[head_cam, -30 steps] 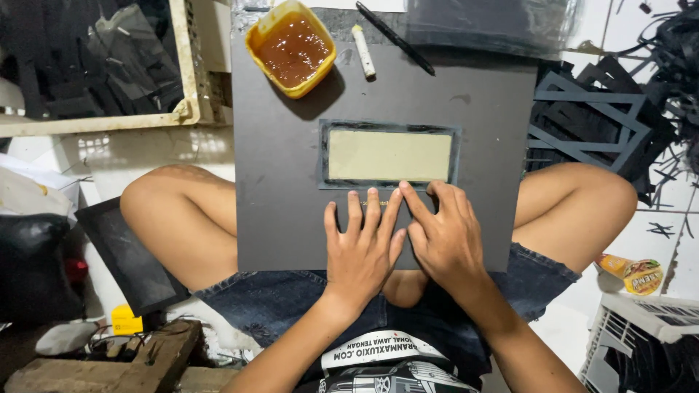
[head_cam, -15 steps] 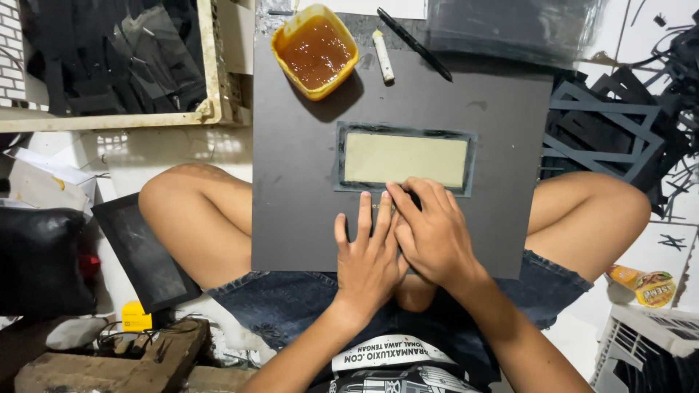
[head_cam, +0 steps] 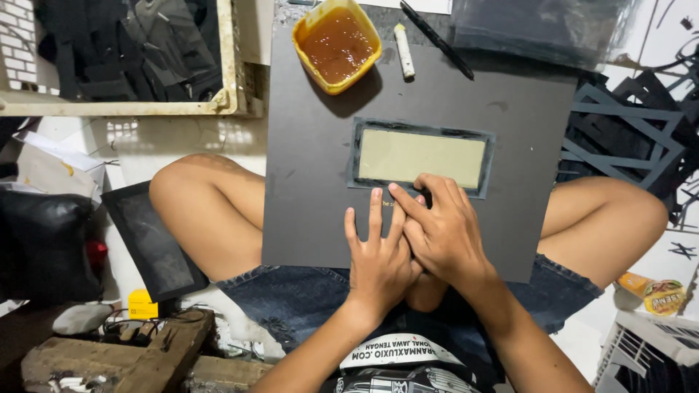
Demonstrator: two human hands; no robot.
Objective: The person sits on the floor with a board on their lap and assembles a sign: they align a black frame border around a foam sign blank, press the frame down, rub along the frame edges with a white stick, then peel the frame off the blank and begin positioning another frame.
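Seen from above, a person sits cross-legged on the floor with a large dark grey board (head_cam: 320, 182) lying flat across their bare knees; everything here is placed relative to that board. At the board's near edge, both bare hands press down side by side, overlapping a little. The left hand (head_cam: 378, 255) lies flat with its fingers spread and straight, holding nothing, its fingertips reaching just short of a rectangular black frame (head_cam: 421, 156) that lies on the middle of the board. The right hand (head_cam: 440, 233) rests partly over the left, its fingers together and curled slightly, the tips pressing on the frame's near strip; whether anything is pinched under them cannot be told. Inside the frame shows a pale olive panel (head_cam: 422, 155). Toward the board's far edge stands a yellow square tub (head_cam: 336, 44) of brown liquid, and to its right lie a short whitish stick (head_cam: 403, 51) and a thin black pen-like tool (head_cam: 435, 39), set at a slant. Off the board's left side, a smaller black panel (head_cam: 153, 240) lies on the floor beside the knee, with a pale crate (head_cam: 131, 102) of black pieces beyond it. Off the right side lie black cut-out frames (head_cam: 626, 138), and past the far right corner a clear plastic bag (head_cam: 539, 29) of dark sheets.
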